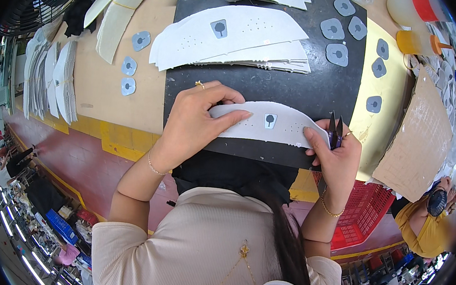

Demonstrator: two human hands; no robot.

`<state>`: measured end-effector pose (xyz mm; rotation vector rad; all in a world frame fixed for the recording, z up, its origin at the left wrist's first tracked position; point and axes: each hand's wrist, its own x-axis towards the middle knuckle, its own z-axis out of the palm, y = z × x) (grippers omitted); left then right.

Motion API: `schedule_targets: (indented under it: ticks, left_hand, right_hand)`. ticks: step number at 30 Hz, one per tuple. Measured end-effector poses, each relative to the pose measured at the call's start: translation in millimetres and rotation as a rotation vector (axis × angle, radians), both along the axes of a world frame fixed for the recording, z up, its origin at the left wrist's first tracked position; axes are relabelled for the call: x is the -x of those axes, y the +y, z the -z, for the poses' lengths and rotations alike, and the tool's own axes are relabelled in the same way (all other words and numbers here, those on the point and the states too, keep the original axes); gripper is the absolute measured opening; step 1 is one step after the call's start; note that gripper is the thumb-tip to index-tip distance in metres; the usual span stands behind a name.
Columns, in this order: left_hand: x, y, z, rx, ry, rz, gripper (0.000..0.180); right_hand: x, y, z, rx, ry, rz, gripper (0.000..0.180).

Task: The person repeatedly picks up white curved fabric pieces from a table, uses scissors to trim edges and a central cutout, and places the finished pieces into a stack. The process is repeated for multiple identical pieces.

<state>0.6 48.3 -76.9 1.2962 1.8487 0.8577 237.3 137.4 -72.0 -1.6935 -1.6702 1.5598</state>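
Observation:
A curved white perforated panel (251,128) with a dark tree-shaped emblem at its middle is stretched between my hands over the black mat. At its left end, my left hand (201,109) pinches it between thumb and fingers. My right hand (339,153) grips the other end, thumb on top, and also holds a pair of small dark thread snips (335,132), blades pointing away from me. Just beyond lies a stack of similar white panels (194,35), the top one bearing a grey emblem patch (218,28).
Loose grey patches (333,29) lie at the far right of the mat, others on yellow board (374,104) and brown board at left. Bundled panels (66,80) stand left. A cardboard sheet (415,138) and orange-capped bottle (413,43) are right; a red crate (361,210) sits below.

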Motion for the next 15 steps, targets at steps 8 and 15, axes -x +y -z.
schedule_targets:
  ticks: [8,15]
  left_hand:
    - [0.5,0.5,-0.2,0.003,-0.01,-0.002,0.019]
    - [-0.1,-0.8,-2.3,0.007,-0.033,-0.025,0.019]
  right_hand:
    - [1.1,-0.1,-0.3,-0.001,-0.005,0.01,0.018]
    - [0.3,2.4,-3.3,0.02,0.003,0.021,0.018]
